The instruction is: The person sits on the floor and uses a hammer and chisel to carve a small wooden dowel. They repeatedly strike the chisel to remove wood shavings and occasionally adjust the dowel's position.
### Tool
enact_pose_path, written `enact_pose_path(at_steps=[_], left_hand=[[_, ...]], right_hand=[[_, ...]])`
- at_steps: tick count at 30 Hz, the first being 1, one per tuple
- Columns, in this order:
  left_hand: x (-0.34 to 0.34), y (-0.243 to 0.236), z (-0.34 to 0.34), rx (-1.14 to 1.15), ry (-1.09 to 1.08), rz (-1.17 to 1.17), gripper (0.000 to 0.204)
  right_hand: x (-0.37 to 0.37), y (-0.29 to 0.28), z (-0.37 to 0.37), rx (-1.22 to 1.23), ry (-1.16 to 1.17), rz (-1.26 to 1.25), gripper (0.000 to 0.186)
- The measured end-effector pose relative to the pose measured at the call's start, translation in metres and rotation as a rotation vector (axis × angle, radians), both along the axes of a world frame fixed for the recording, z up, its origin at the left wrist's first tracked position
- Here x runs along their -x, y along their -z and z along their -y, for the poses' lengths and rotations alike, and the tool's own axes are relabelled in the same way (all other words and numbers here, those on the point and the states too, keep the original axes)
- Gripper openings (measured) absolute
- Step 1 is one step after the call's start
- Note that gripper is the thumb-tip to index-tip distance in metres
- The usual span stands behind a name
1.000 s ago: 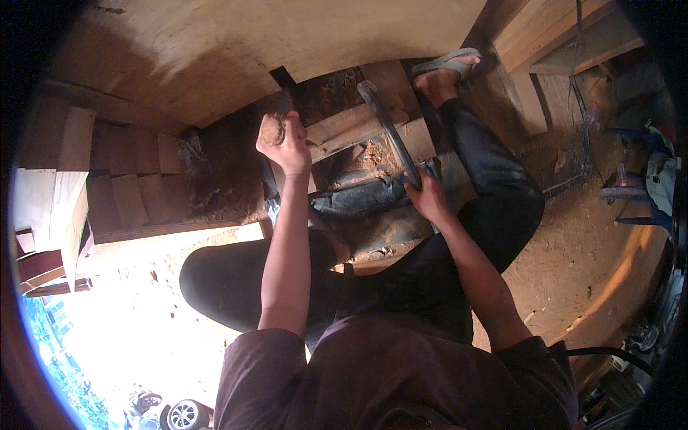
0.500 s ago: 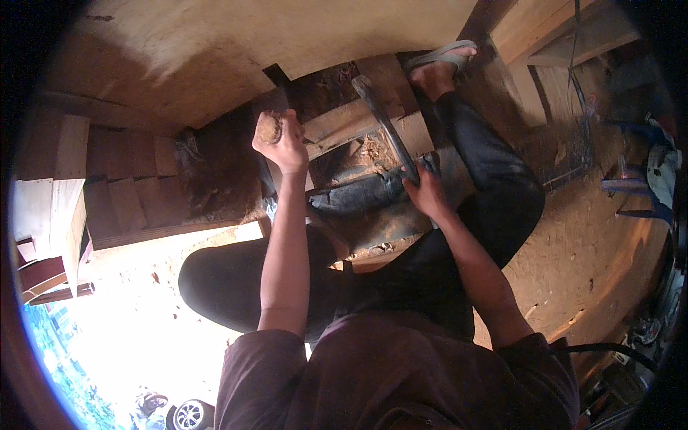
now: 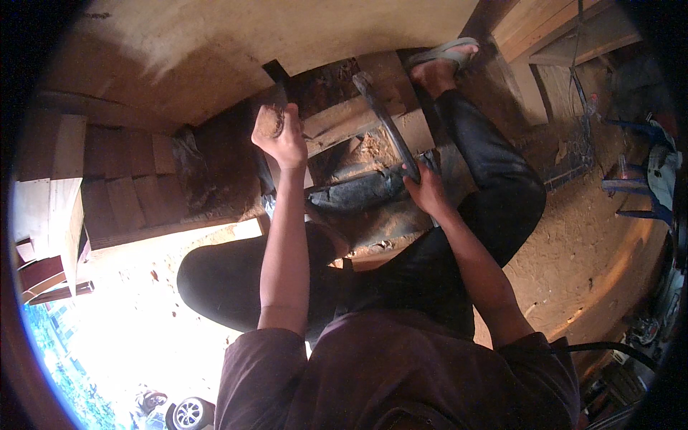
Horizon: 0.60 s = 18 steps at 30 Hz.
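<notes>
My left hand [image 3: 287, 142] is closed around a tool with a blunt, round wooden end [image 3: 270, 122]; that end faces up and the rest of the tool is hidden. Just beyond the fist a flat dark strip [image 3: 276, 74] shows, and I cannot tell whether it belongs to the tool. My right hand [image 3: 426, 188] grips the near end of a long, dark, slightly curved bar [image 3: 387, 125], which slants away to the left. Between the hands lies a pale wooden piece [image 3: 342, 123] with wood shavings [image 3: 374, 149] beside it. A dark wrapped roll [image 3: 357, 193] runs across on the near side.
My bent legs [image 3: 494, 165] frame the work, with one sandalled foot [image 3: 444, 61] at the far right. A large pale board [image 3: 287, 32] spans the far side. Stacked wooden pieces [image 3: 129, 172] stand at left. A blue chair [image 3: 638, 186] is at right.
Hardly anything differs. My left fist has shifted very slightly, and the bar in my right hand keeps nearly the same slant.
</notes>
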<state>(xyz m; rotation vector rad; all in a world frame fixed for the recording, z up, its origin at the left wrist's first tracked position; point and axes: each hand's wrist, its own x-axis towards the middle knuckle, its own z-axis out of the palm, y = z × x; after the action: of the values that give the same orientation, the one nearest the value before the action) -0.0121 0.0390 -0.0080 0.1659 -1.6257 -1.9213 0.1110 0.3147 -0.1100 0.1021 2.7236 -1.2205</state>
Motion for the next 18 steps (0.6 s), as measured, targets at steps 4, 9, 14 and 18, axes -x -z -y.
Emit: enact_pose_path(at_steps=[4,9,14,18], left_hand=[[0.0020,0.0006,0.0055,0.002,0.031,0.026,0.016],[-0.0005,0.0015,0.0037,-0.017,0.010,-0.028,0.020],[-0.0014,0.0038,0.0033,0.038,0.031,-0.031,0.024],[0.0071,0.0041,0.0087,0.014,0.050,0.040,0.028]], right_hand=[[0.0013,0.0029,-0.0004,-0.047,0.011,0.134,0.033],[0.0019,-0.0002,-0.0017,-0.039,-0.014,0.099,0.034],[0.0016,0.0001,-0.0019,-0.029,0.007,0.072,0.033],[0.0020,-0.0036,-0.0015,0.087,0.029,0.111,0.030]])
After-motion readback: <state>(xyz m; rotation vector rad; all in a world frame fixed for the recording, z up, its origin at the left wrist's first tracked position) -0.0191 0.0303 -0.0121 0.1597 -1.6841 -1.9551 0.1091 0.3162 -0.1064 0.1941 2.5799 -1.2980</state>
